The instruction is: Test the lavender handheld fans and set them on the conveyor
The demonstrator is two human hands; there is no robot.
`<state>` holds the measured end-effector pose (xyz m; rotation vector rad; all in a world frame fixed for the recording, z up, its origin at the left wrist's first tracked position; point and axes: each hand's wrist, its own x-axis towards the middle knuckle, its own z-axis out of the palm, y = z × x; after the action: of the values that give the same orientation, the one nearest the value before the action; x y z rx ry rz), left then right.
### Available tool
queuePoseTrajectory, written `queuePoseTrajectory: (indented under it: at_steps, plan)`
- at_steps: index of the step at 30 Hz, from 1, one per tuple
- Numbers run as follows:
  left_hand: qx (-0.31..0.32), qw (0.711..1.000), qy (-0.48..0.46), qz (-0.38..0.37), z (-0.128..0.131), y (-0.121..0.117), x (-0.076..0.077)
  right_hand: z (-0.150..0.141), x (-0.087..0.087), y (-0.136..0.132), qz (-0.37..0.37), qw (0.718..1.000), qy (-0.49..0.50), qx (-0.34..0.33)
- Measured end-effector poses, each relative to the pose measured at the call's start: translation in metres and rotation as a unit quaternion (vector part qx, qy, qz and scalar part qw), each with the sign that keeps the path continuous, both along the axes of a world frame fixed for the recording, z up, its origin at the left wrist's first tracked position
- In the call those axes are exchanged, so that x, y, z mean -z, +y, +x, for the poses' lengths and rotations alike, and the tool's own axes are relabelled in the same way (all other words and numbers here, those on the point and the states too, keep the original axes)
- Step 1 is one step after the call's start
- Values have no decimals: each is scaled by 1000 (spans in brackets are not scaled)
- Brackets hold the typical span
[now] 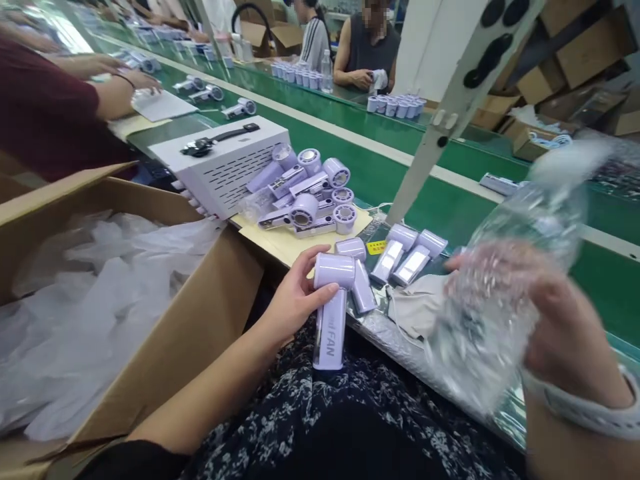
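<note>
My left hand (295, 297) is closed around the round head of a lilac hand-held fan (331, 313), whose handle hangs down over my lap. My right hand (555, 320) grips a clear bubble-wrap bag (505, 287), blurred by motion, held up at the right. Another lilac fan (357, 273) lies just behind the held one on the bench edge. Two more fans (407, 253) lie side by side beyond it, near a yellow label.
A pile of several lilac fans (310, 193) rests on a tan board beside a white vented box (220, 160). An open carton of plastic bags (90, 293) stands at my left. A green conveyor belt (380, 173) runs behind, with other people working along it.
</note>
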<state>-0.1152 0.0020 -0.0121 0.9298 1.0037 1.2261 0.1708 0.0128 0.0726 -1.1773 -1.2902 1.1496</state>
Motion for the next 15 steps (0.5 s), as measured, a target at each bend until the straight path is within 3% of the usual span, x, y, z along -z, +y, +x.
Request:
queuePoseTrajectory:
  at_steps: [1,3,5,7,9,15]
  plan:
    - [7,1000,1,1,1,4,1,11,8,-23,-149,986,65,-41]
    - [19,1000,-3,4,5,11,2,28,28,-65,-380,910,156,-59]
    - [31,999,-7,9,12,16,4,37,49,-99,-497,837,222,-43]
    - [45,999,-9,15,23,21,6,40,66,-122,-541,796,271,-1]
    - [58,998,-5,20,36,24,7,38,76,-135,-547,781,298,36]
    - [106,993,29,50,56,23,-1,28,81,-134,-511,793,330,31]
